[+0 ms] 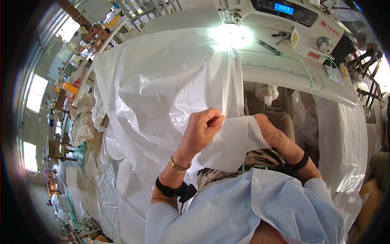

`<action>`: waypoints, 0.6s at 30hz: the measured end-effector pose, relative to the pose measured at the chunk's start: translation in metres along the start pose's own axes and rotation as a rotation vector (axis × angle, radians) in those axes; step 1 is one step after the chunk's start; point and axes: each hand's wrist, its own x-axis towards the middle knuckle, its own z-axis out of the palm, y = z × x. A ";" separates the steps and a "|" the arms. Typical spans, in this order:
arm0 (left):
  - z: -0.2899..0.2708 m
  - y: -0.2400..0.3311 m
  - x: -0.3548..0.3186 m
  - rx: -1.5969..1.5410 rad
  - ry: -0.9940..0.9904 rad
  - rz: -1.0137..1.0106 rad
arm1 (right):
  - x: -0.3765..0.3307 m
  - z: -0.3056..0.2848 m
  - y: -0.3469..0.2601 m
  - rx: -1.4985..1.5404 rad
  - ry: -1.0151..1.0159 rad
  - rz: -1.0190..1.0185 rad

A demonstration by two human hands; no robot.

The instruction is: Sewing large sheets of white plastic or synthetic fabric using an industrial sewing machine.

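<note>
A large sheet of white plastic fabric (158,81) spreads over the sewing table and hangs down across my lap. Its gathered edge runs up to the brightly lit needle area of the sewing machine (280,20). My left hand (205,128) is closed on the fabric near its edge, thumb and fingers pinched together. To the right, my right hand (268,129) grips a folded-over part of the same fabric, its fingertips partly hidden behind it. Between the hands the fabric is drawn fairly flat.
Small scissors (269,47) lie on the machine bed beside green thread (310,77). A ruler scale (280,70) runs along the table's front edge. More white sheeting (339,134) hangs at the right. Cluttered work tables (91,61) stand along the left.
</note>
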 end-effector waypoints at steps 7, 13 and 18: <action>0.016 -0.004 0.005 -0.035 -0.039 0.084 | 0.003 -0.029 -0.058 0.414 0.416 0.094; 0.015 -0.012 0.004 0.009 -0.089 0.093 | 0.022 -0.035 -0.064 0.400 0.331 -0.025; 0.013 -0.015 -0.002 -0.067 0.039 0.069 | 0.013 -0.031 -0.060 0.285 0.328 0.136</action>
